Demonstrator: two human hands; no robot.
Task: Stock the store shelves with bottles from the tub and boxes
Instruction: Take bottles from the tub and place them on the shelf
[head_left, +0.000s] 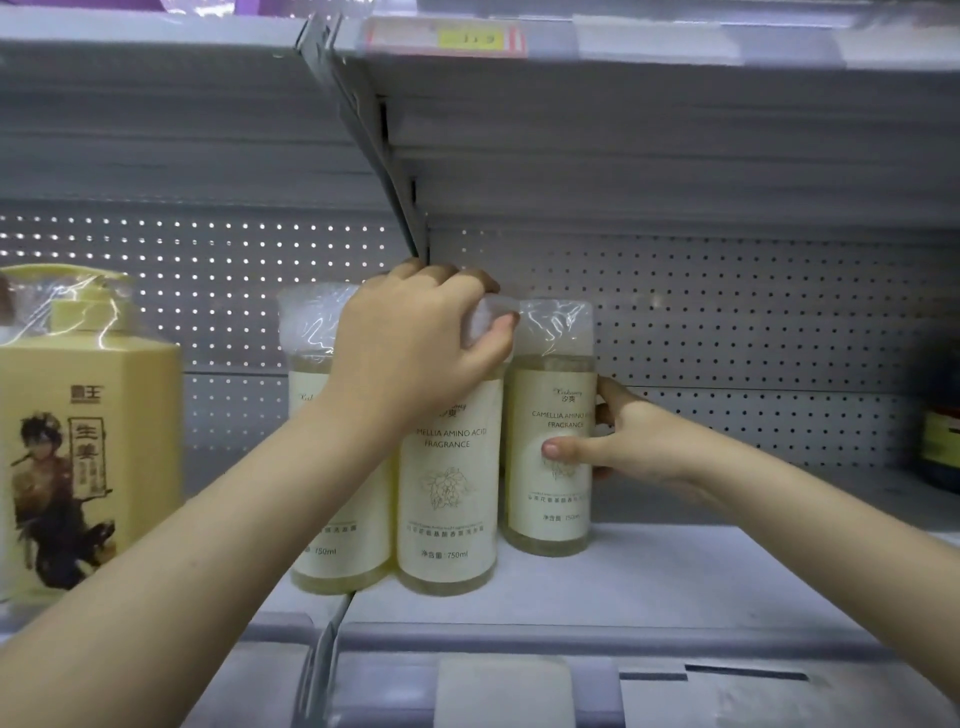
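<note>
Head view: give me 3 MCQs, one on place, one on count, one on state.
1. Where is the yellow bottle relative to the camellia bottles? A) left B) right C) shelf above
2. How many camellia bottles stand on the shelf? A) two B) three C) five
3. What are the hands doing? A) both idle B) both holding camellia bottles C) only one holding
Answers: 1 A, it stands at the frame's left edge. 2 B, three stand side by side. 3 B, the left hand grips the middle bottle by its wrapped cap, and the right hand holds the rightmost bottle.
</note>
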